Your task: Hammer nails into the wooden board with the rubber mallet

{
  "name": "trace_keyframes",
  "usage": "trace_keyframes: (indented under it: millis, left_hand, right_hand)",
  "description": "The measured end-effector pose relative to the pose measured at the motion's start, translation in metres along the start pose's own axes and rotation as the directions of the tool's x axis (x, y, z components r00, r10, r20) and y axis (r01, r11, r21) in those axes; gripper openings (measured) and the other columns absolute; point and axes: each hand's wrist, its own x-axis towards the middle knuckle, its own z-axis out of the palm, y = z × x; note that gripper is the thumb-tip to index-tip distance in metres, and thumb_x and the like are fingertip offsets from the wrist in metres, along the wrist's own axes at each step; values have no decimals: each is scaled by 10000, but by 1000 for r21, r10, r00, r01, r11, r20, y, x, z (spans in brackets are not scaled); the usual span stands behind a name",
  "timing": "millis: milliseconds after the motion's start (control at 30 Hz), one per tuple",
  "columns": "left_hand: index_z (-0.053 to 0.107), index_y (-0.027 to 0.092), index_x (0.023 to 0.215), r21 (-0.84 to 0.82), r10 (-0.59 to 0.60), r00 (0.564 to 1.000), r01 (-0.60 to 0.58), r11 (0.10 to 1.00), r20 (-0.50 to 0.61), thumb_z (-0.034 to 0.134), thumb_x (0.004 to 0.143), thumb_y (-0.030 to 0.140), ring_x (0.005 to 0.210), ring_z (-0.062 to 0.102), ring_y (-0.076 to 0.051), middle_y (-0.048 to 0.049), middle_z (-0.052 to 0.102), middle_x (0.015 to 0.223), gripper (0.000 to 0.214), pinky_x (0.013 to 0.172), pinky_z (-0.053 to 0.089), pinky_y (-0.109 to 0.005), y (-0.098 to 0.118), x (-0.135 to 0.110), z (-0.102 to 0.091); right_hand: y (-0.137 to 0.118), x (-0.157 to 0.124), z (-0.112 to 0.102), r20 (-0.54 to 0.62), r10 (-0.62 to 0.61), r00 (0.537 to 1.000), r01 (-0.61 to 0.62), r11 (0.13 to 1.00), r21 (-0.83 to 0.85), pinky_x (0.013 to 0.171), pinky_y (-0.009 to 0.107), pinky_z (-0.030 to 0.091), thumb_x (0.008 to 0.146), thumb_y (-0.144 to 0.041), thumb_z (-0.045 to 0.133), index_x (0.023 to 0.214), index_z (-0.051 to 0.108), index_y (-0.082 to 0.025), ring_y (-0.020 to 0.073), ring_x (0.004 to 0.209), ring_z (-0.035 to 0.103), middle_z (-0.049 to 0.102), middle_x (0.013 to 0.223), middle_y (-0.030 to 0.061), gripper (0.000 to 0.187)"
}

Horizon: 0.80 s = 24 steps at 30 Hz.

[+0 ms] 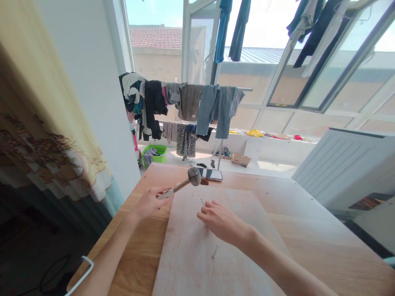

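The hands are kept apart. A mallet (194,176) is gripped by the left hand (149,202), mid-picture. A nail (202,202) is just by the right hand (222,221), its hold unclear; those fingers could be hit by a bad swing.

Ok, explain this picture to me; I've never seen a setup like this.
There is no machine here, only a person, seen through a camera worn on their head, looking forward and down. The left hand grips a round-headed mallet by its handle, above a pale wooden board on a wooden table. The right hand is right by a small nail in the board; another nail sits nearer the camera. A phone lies at the board's far edge. Laundry hangs on a rack beyond.
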Motion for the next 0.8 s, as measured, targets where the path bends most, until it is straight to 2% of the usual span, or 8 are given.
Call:
trace_keyframes:
  millis: [67, 200, 300, 400, 467, 600, 800]
  left_hand:
    - [644, 121, 1301, -13, -2, 1000, 2, 1000, 7, 700, 748, 482, 596, 543, -119, -77, 728, 961, 662, 438, 390, -190, -2, 1, 0]
    - [643, 131, 1303, -19, -5, 1000, 5, 1000, 8, 691, 766, 485, 559, 500, -93, -74, 719, 977, 646, 445, 392, -189, -5, 1, -2]
    - [655, 124, 1286, -22, 1, 1000, -1, 1000, -6, 689, 771, 472, 538, 475, -80, -82, 718, 991, 622, 442, 394, -190, -7, 2, -2]
    - [653, 125, 1291, -37, 10, 1000, -10, 999, -19, 693, 768, 456, 539, 464, -76, -85, 716, 998, 620, 444, 410, -192, -9, 2, -2]
    - [642, 130, 1308, -40, 5, 1000, -6, 999, -24, 695, 766, 458, 536, 459, -76, -81, 717, 977, 636, 438, 408, -191, -10, 3, -2]
    - [635, 135, 1321, -16, -3, 1000, 2, 1000, -28, 688, 774, 458, 524, 457, -80, -77, 725, 947, 638, 433, 395, -193, -12, 2, -2]
    - [655, 145, 1297, -4, 14, 1000, -14, 1000, -8, 683, 775, 460, 582, 519, -110, -85, 736, 1016, 610, 412, 378, -178, -7, 0, -2]
  right_hand:
    - [-3, 5, 6, -7, -33, 999, 33, 999, -4, 748, 354, 407, 732, 35, 558, 740, 581, -217, 223, 767, 559, 636, 704, 53, 253]
    - [11, 19, 7, -72, -31, 997, 36, 997, 69, 733, 317, 431, 641, 10, 609, 742, 613, -229, 202, 754, 568, 631, 693, 17, 260]
    - [38, 33, 7, -227, 124, 966, -86, 982, 169, 732, 296, 462, 708, -50, 570, 823, 644, -228, 183, 795, 591, 657, 816, 21, 224]
    - [64, 47, 17, -360, 323, 875, -224, 930, 291, 704, 310, 490, 794, -101, 476, 886, 645, -197, 171, 761, 611, 670, 871, 42, 215]
    - [74, 54, 28, -374, 378, 847, -243, 901, 360, 666, 293, 494, 778, -113, 487, 858, 652, -188, 167, 734, 628, 676, 826, 32, 198]
    - [76, 54, 46, -343, 377, 860, -209, 875, 437, 611, 258, 476, 721, -122, 546, 768, 674, -197, 146, 648, 606, 636, 712, -3, 156]
    - [73, 49, 48, -329, 380, 864, -198, 859, 472, 608, 266, 456, 737, -143, 546, 782, 691, -211, 136, 602, 551, 611, 695, -14, 166]
